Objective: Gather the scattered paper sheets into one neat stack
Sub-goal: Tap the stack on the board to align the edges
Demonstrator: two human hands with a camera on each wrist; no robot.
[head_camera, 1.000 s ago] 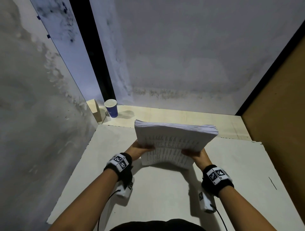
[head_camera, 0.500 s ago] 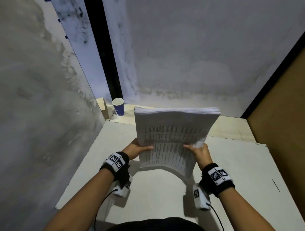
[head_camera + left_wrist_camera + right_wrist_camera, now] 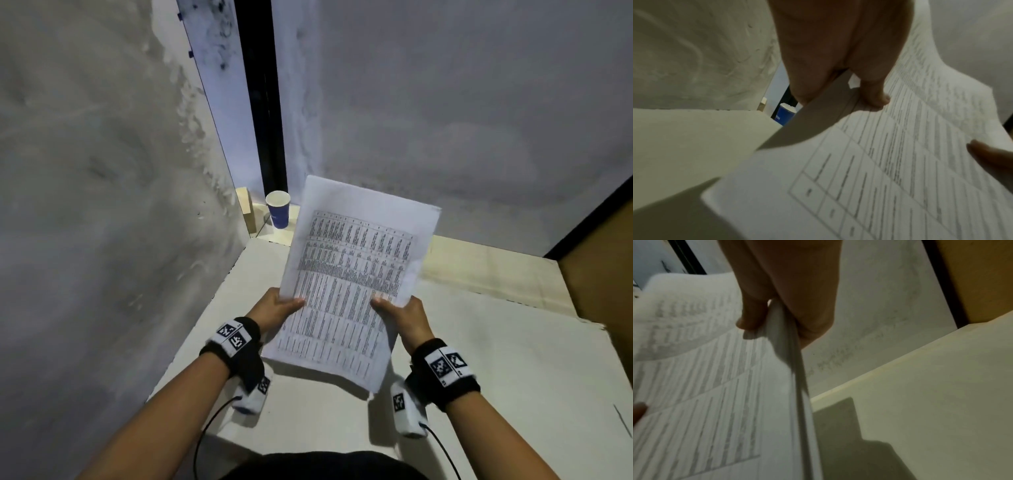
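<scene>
A thick stack of printed paper sheets (image 3: 349, 274) stands almost upright above the white table (image 3: 496, 370), its printed face turned toward me and leaning a little to the right. My left hand (image 3: 277, 310) grips the stack's left edge, thumb on the front. My right hand (image 3: 400, 317) grips the right edge the same way. In the left wrist view the thumb lies on the printed page (image 3: 900, 162). In the right wrist view the stack's edge (image 3: 789, 344) sits between my thumb and fingers. The stack's lower edge hangs just above the table.
A blue paper cup (image 3: 278, 214) stands in the far left corner beside a small wooden block (image 3: 248, 214). Grey walls close the left and back sides, and a brown panel (image 3: 603, 270) closes the right. A pale wooden ledge (image 3: 479, 265) runs along the back.
The stack has been tipped up from lying nearly flat to standing almost upright, and lifted higher. Both hands kept their hold on its sides.
</scene>
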